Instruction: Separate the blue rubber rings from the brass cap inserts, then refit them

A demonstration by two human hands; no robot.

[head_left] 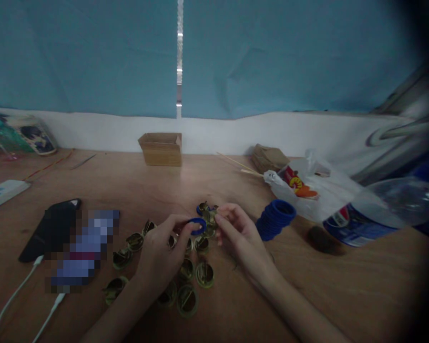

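My left hand (164, 247) pinches a blue ring (199, 226) between thumb and fingers. Just to its right, my right hand (241, 233) has its thumb and fingertips closed on a round brass-coloured metal piece (210, 216). Its far side overlaps similar pieces behind, so the outline is hard to read. Several more cup-shaped metal pieces (188, 300), each with a strip across its opening, lie around and below my left hand. A leaning stack of blue rings (275, 219) stands right of my right hand.
On the left lie a black phone (53, 228) and a blurred-out device (87, 252), both with white cables. A small cardboard box (162, 151) sits at the back. Toward the right are a plastic bag (329, 190), a folded brown paper bundle (269, 158) and a Pepsi bottle (364, 224).
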